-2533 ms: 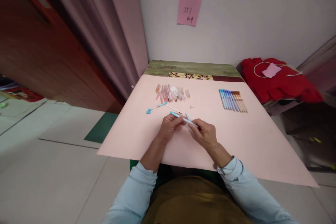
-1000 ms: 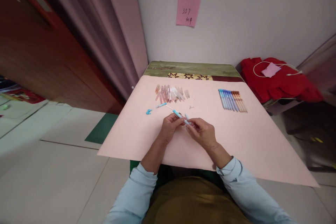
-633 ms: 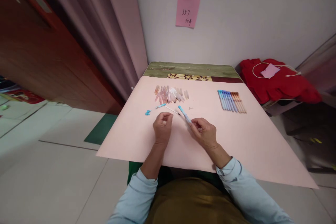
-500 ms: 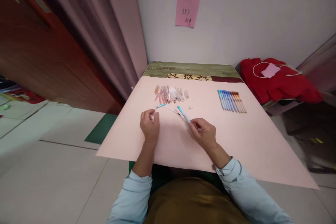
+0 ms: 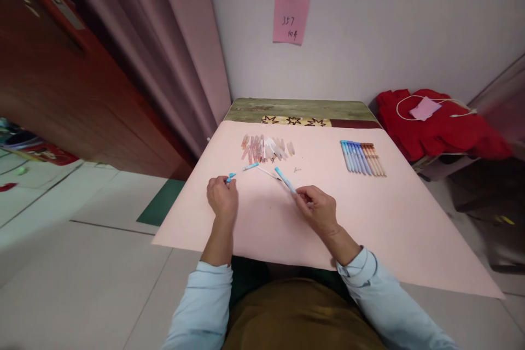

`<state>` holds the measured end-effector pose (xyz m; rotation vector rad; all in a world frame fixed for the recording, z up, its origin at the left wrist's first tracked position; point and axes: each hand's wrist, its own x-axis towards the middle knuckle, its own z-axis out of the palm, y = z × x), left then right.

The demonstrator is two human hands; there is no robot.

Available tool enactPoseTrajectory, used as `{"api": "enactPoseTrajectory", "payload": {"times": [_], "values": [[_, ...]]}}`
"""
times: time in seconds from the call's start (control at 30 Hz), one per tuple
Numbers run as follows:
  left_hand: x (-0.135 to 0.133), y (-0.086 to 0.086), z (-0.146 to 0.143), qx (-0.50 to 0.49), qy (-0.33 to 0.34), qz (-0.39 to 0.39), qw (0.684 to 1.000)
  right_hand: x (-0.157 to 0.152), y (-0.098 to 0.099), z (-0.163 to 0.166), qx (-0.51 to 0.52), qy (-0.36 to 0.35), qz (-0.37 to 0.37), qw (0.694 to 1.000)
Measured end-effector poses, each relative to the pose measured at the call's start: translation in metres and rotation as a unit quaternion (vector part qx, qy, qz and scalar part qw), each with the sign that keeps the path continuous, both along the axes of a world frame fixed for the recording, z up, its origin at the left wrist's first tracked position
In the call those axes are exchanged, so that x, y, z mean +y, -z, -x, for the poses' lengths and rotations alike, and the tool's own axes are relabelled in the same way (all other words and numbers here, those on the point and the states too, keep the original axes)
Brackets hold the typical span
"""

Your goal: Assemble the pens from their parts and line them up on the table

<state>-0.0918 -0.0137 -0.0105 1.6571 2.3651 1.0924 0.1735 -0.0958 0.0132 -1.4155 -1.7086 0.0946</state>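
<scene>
My right hand (image 5: pixel 318 209) pinches the lower end of a light blue pen barrel (image 5: pixel 285 179), which points up and to the left over the pink sheet (image 5: pixel 369 219). My left hand (image 5: pixel 222 197) has its fingers curled around a small blue pen part (image 5: pixel 231 177) at the sheet's left side. A short blue piece (image 5: pixel 251 166) and a thin white refill (image 5: pixel 268 173) lie between the hands.
A heap of pink and clear pen parts (image 5: pixel 266 147) lies at the back of the sheet. A row of blue and orange pens (image 5: pixel 363 157) lies at the right. Red cloth (image 5: pixel 441 126) sits on a seat to the right; a curtain (image 5: pixel 176 54) hangs at the left.
My left hand let go of the barrel, moved left across the sheet and closed on the small blue part. My right hand kept the barrel, now angled up-left.
</scene>
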Motion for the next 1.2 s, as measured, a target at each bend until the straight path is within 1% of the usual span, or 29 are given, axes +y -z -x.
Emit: {"api": "enactPoseTrajectory", "payload": {"times": [0.07,0.1,0.13,0.17,0.2,0.27,0.3,0.33,0.37,0.47,0.73,1.0,1.2], "values": [[-0.004,-0.002,-0.002,-0.038,0.001,-0.035,0.999,0.000,0.000,0.000,-0.001,-0.010,0.010,1.000],[-0.007,-0.004,-0.006,-0.078,0.006,-0.053,0.996,-0.001,0.000,0.000,-0.003,-0.017,0.016,1.000],[-0.011,-0.005,-0.012,-0.138,0.015,-0.069,0.988,-0.001,0.000,0.000,-0.004,-0.023,0.022,0.999],[-0.014,-0.007,-0.019,-0.212,0.031,-0.076,0.974,-0.001,0.001,0.000,-0.004,-0.029,0.027,0.999],[-0.018,-0.008,-0.028,-0.302,0.055,-0.072,0.949,-0.001,0.002,0.000,-0.004,-0.034,0.031,0.999],[-0.024,-0.011,-0.048,-0.461,0.109,-0.046,0.879,-0.001,0.003,0.000,-0.008,-0.038,0.034,0.999],[-0.027,-0.012,-0.057,-0.508,0.132,-0.037,0.850,0.000,0.003,0.000,-0.011,-0.039,0.034,0.999],[-0.030,-0.014,-0.065,-0.537,0.150,-0.033,0.830,0.000,0.004,0.000,-0.015,-0.040,0.034,0.999],[-0.031,-0.016,-0.071,-0.553,0.165,-0.027,0.816,0.000,0.004,0.000,-0.018,-0.041,0.034,0.998],[-0.034,-0.019,-0.077,-0.573,0.189,-0.013,0.798,0.000,0.004,0.000,-0.024,-0.043,0.038,0.998],[-0.031,-0.015,-0.064,-0.621,0.182,-0.017,0.762,0.000,0.005,0.002,-0.036,-0.059,0.057,0.996],[-0.029,-0.011,-0.065,-0.627,0.191,-0.012,0.755,0.000,0.009,0.001,-0.035,-0.067,0.073,0.994],[-0.030,-0.011,-0.065,-0.624,0.187,-0.011,0.759,0.000,0.008,0.001,-0.045,-0.064,0.068,0.995]]}}
